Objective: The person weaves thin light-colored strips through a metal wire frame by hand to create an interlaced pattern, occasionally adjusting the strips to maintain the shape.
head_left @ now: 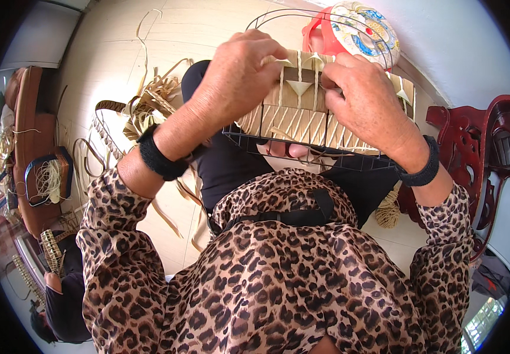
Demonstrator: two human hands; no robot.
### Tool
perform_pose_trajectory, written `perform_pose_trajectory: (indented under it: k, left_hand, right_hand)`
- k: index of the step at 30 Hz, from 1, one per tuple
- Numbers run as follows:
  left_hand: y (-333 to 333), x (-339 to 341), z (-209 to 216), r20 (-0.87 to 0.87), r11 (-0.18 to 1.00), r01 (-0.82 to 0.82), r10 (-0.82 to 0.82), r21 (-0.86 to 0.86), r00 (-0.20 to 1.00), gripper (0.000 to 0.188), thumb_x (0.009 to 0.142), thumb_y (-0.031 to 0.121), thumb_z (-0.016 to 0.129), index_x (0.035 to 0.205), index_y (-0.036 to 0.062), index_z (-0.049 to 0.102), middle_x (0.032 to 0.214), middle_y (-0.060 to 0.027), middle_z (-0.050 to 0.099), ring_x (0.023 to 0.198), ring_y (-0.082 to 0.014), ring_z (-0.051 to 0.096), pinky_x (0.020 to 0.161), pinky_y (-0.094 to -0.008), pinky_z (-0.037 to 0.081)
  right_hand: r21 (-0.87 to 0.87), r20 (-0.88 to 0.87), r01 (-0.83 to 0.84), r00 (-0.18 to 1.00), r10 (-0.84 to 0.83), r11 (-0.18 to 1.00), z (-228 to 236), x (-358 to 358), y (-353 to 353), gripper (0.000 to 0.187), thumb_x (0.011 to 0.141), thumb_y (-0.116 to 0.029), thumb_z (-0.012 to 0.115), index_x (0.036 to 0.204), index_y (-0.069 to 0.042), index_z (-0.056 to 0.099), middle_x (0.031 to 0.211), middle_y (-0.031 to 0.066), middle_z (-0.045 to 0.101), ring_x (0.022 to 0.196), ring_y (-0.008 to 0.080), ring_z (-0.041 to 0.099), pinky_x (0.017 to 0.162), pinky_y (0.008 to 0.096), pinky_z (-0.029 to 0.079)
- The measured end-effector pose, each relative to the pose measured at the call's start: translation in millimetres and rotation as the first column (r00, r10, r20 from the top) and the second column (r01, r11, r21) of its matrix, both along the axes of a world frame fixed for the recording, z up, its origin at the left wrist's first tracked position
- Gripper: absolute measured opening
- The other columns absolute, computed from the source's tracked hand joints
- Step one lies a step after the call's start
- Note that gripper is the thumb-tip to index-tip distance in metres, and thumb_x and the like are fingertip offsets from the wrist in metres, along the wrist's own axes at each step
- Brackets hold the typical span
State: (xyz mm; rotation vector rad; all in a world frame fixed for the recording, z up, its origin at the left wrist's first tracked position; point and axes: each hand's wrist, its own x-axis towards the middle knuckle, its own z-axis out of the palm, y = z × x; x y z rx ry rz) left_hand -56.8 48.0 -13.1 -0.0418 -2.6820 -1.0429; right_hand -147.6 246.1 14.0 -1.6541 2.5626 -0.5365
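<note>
A black wire-frame basket (308, 143) rests over my lap, its side woven with broad tan strips (290, 121), a darker band and twisted pale cords. Small folded triangles (300, 88) stand out on the weave. My left hand (237, 74) is closed, its fingertips pinched at the upper left of the woven side, beside an upright cord. To the right, my right hand (366, 100) is also closed, fingers curled against the weave near another cord. What lies between the fingertips is hidden in both hands. A bare wire arch (308, 12) curves beyond my hands.
A heap of loose flat strips (151, 100) covers floor at the left. A red stool with a patterned round top (367, 32) stands beyond the basket. Carved dark-red furniture (467, 135) and a cord ball (388, 211) are at right. Another person (69, 301) sits far left near wooden furniture (28, 153).
</note>
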Motion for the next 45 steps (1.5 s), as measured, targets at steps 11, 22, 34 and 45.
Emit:
perform_pose_trajectory:
  k: [11, 22, 34, 45]
  left_hand:
    - [13, -57, -5, 0.116, 0.951, 0.222, -0.201, -0.214, 0.973, 0.015, 0.078, 0.017, 0.065, 0.079, 0.0024, 0.068, 0.083, -0.0141, 0.066, 0.073, -0.0324, 0.063, 0.069, -0.042, 0.051]
    - [22, -68, 19, 0.219, 0.78, 0.445, -0.387, -0.44, 0.896, 0.009, 0.076, 0.009, 0.057, 0.073, 0.0015, 0.062, 0.071, -0.019, 0.064, 0.07, -0.0383, 0.064, 0.066, -0.0448, 0.05]
    - [17, -81, 8, 0.11, 0.876, 0.46, -0.447, -0.147, 0.888, 0.017, 0.072, 0.013, 0.063, 0.083, 0.0033, 0.071, 0.074, -0.0129, 0.069, 0.071, -0.0268, 0.066, 0.069, -0.037, 0.052]
    - [9, -82, 5, 0.131, 0.842, 0.531, -0.518, -0.097, 0.845, 0.021, 0.074, 0.016, 0.067, 0.087, 0.0014, 0.072, 0.073, -0.0127, 0.069, 0.068, -0.0231, 0.066, 0.067, -0.0345, 0.052]
  right_hand:
    - [-0.023, -0.007, -0.028, 1.0, 0.028, 0.999, 3, 0, 4, 0.008, 0.074, -0.006, 0.057, 0.076, 0.001, 0.06, 0.077, 0.0158, 0.055, 0.075, 0.0369, 0.055, 0.069, 0.0451, 0.044]
    - [0.016, -0.043, -0.213, 0.976, 0.214, 0.977, 18, 8, 11, 0.005, 0.072, -0.002, 0.059, 0.077, 0.0, 0.058, 0.082, 0.0118, 0.052, 0.085, 0.0297, 0.052, 0.079, 0.0396, 0.044]
    - [-0.063, -0.126, -0.067, 0.99, 0.059, 0.996, 10, 18, 7, 0.007, 0.074, 0.0, 0.061, 0.08, 0.0, 0.056, 0.082, 0.0133, 0.052, 0.081, 0.0337, 0.054, 0.074, 0.0411, 0.045]
    - [-0.067, 0.013, -0.265, 0.964, 0.267, 0.962, 10, 5, 14, 0.009, 0.073, 0.001, 0.06, 0.08, 0.001, 0.054, 0.087, 0.0146, 0.05, 0.086, 0.0322, 0.051, 0.078, 0.041, 0.044]
